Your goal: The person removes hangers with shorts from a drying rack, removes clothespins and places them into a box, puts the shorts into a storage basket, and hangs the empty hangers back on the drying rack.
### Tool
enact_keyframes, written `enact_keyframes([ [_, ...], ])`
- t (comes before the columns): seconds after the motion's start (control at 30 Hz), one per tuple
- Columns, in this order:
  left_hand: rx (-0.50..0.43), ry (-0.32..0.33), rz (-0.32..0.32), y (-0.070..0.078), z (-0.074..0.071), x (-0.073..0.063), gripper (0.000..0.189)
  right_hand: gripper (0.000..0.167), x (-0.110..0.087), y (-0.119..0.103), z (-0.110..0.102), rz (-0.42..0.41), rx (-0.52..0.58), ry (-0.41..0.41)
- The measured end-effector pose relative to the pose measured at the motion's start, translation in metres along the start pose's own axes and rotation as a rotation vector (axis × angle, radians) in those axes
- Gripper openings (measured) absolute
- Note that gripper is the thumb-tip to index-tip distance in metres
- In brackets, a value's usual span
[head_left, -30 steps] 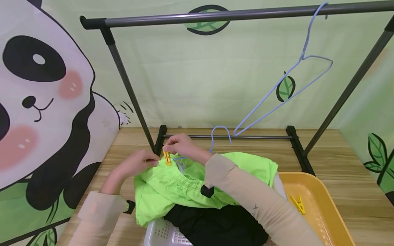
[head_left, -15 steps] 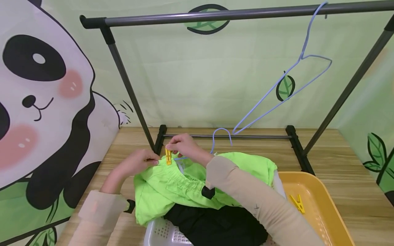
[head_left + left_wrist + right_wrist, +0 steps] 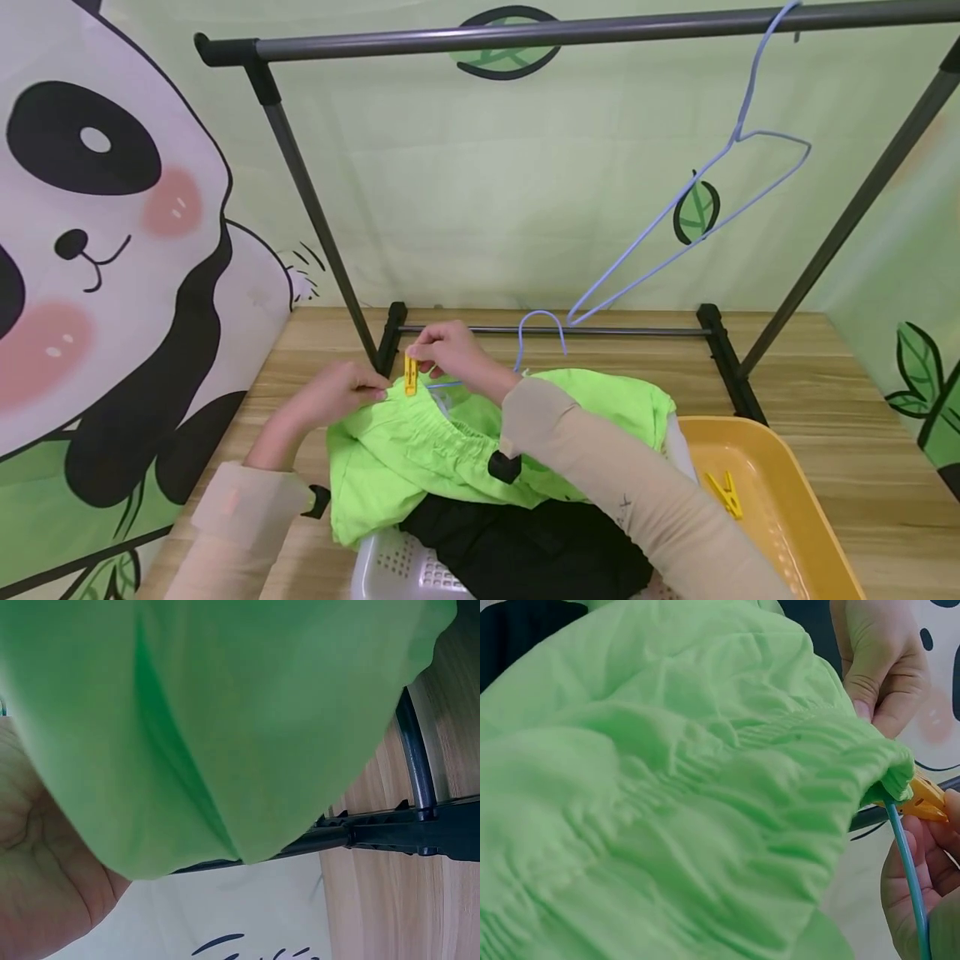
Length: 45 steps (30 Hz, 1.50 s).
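Bright green shorts (image 3: 427, 442) with a gathered elastic waistband lie bunched over a white basket. My left hand (image 3: 330, 396) pinches the left end of the waistband between thumb and fingers. Just right of it, my right hand (image 3: 453, 354) pinches a yellow clothespin (image 3: 410, 375), which stands upright at the waistband's edge. In the right wrist view the clothespin (image 3: 928, 799) has its nose at the waistband corner, where a blue hanger's wire (image 3: 906, 859) comes out. The hanger's hook (image 3: 519, 342) rises behind the shorts; its lower part is hidden. Green cloth (image 3: 225, 735) fills much of the left wrist view.
Black clothing (image 3: 532, 550) lies in the white perforated basket (image 3: 393, 567). Right of it, a yellow tray (image 3: 780, 467) holds another yellow clothespin (image 3: 724, 495). Behind stands a dark clothes rack (image 3: 600, 33) with a second blue hanger (image 3: 651, 232) on its bar.
The clothespin in my right hand has shifted slightly up and right and turned from a slant to upright. My left hand keeps its pinch on the waistband.
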<state>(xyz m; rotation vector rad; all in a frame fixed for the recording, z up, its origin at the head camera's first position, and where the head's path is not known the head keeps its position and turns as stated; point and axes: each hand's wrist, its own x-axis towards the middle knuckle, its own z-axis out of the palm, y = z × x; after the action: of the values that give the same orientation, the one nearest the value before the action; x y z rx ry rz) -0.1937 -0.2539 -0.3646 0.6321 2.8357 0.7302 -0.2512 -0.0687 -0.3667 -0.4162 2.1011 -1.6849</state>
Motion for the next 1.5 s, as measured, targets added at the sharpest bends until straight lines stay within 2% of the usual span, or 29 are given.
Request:
enact_keyframes([
  [0.4, -0.011, 0.006, 0.004, 0.000, 0.000, -0.001, 0.018, 0.010, -0.004, -0.002, 0.000, 0.024, 0.103, 0.020],
  [0.6, -0.020, 0.015, 0.033, 0.000, 0.002, -0.004, 0.015, 0.011, 0.002, -0.001, -0.010, 0.027, 0.235, 0.108],
  [0.7, -0.032, 0.013, 0.027, -0.001, 0.003, -0.005, 0.015, 0.012, 0.002, -0.003, -0.017, 0.024, 0.264, 0.134],
  [1.03, -0.042, 0.008, 0.004, -0.002, 0.003, -0.006, 0.016, 0.017, -0.011, -0.009, -0.022, 0.125, 0.261, 0.001],
  [1.27, -0.035, 0.002, -0.005, -0.004, 0.005, -0.006, 0.016, 0.017, -0.021, -0.010, -0.026, 0.152, 0.219, -0.041],
  [1.5, -0.047, -0.005, -0.017, -0.004, 0.006, -0.007, 0.016, 0.017, -0.029, -0.009, -0.031, 0.142, 0.193, -0.076],
])
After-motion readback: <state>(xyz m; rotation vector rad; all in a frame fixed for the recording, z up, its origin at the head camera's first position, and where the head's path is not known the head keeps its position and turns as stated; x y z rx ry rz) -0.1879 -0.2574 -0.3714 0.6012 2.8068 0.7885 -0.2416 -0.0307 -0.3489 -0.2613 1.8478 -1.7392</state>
